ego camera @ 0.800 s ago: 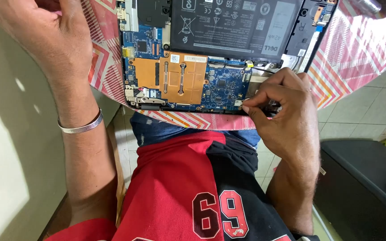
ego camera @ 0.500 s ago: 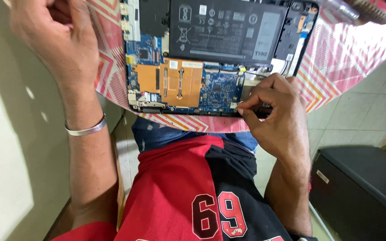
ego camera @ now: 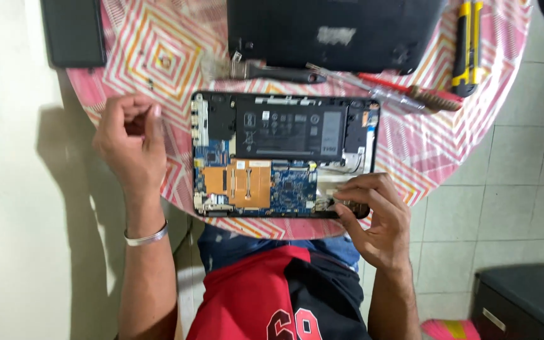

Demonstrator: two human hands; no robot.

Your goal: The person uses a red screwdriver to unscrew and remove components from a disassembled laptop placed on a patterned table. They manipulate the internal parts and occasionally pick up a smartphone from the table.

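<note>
- One round tabletop [ego camera: 410, 148] under a pink patterned cloth carries everything; pale tiled floor to the right, a dark box [ego camera: 527, 302] low at the right edge.
- Opened laptop [ego camera: 284, 154] lies bottom-up at the near edge of the tabletop, back cover off: black battery [ego camera: 291, 133] across the upper middle, blue circuit board [ego camera: 291, 186] below it, copper-coloured heat plate [ego camera: 247, 184] on the board's left part.
- Black laptop cover [ego camera: 335, 31] lies just beyond the laptop, at the far side.
- Black flat device [ego camera: 73, 31] sits at the far left corner, partly off the cloth.
- Right hand [ego camera: 373, 217] rests on the laptop's near right corner, fingers curled narrow and pinched on a small dark part there; what the part is, cannot tell.
- Left hand [ego camera: 130, 141] hovers over the cloth just left of the laptop, fingers loosely curled in; whether it holds something small cannot be told. Silver bangle [ego camera: 147, 236] on that wrist.
- Between cover and laptop: a black-handled brush [ego camera: 272, 71], a red-handled screwdriver [ego camera: 404, 90].
- Yellow-and-black utility knife [ego camera: 467, 44] at far right.
</note>
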